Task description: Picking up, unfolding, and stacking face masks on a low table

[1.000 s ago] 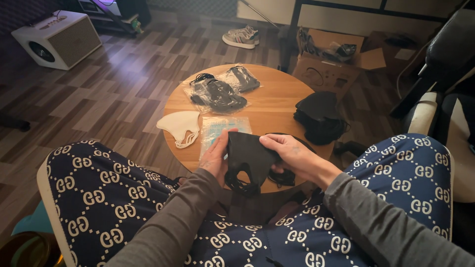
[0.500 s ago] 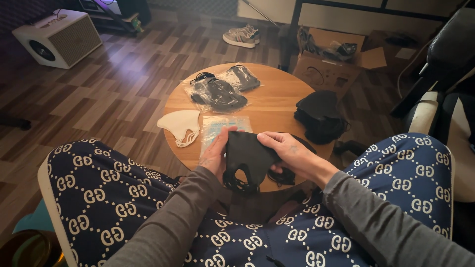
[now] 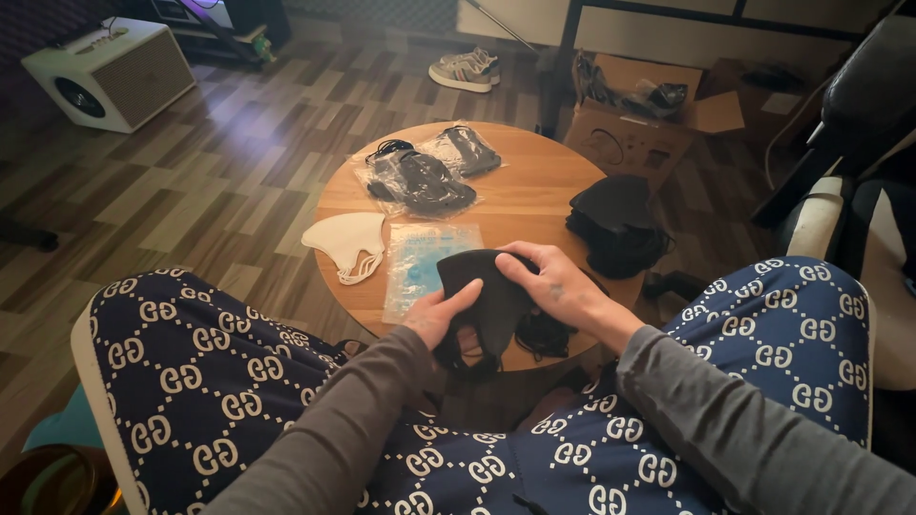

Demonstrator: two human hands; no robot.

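Both hands hold a black fabric face mask [image 3: 487, 300] over the near edge of a round wooden table [image 3: 520, 205]. Left hand [image 3: 441, 317] grips its lower left side; right hand [image 3: 553, 286] pinches the upper right edge. On the table: a white fabric mask [image 3: 345, 240], an empty clear plastic sleeve [image 3: 420, 262], two clear bags of black masks [image 3: 420, 181], and a stack of loose black masks [image 3: 615, 221].

A black fabric face mask [image 3: 491, 300] sits at the near edge of the round wooden table [image 3: 534, 195], folded roughly in half. Its dark ear loops dangle below the body, and its lower part hangs past the table's rim.
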